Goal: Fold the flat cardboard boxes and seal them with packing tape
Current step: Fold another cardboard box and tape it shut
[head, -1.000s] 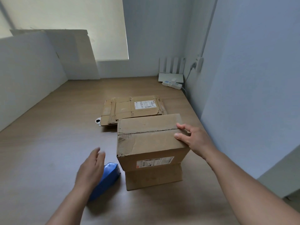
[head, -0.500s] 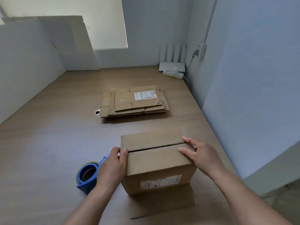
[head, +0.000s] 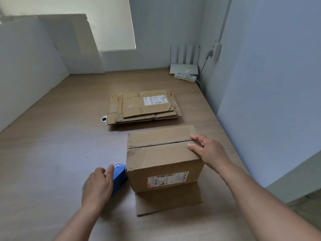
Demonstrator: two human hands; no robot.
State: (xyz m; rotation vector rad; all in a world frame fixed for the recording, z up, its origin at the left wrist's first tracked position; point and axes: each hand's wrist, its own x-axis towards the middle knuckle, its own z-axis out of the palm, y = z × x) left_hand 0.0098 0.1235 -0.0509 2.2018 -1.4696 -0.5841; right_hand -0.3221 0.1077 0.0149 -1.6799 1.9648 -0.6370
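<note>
Surface: pale wood-grain tabletop (head: 43, 153), closed in by white walls on the left, far and right sides.
Left hand: left hand (head: 97, 186) has let go of the box's left edge, which it held half a second ago, and now sits near-left on the tape tool. Its fingers are close together and curled over the top; the thumb is hidden.
Tape tool: blue plastic tape dispenser (head: 119, 173) lies on the table just beside the box's left wall, mostly covered by the hand, with only a sliver of the roll's rim showing.
Flat stack: stack of flattened brown cardboard boxes (head: 144, 106) lies farther off, beyond the standing box, with no hand on it.
Box: brown folded cardboard box (head: 163, 159) stands upright near the centre. Its top flaps meet along a dark seam with no tape seen on it, and one bottom flap sticks out flat toward the near side.
Right hand: right hand (head: 208, 152) stays at the seam's right end, fingers spread and straight, pressing the flaps down.
Meaning: folding of this box looks done and sealing is starting. The dispenser has yet to be lifted to the seam.
</note>
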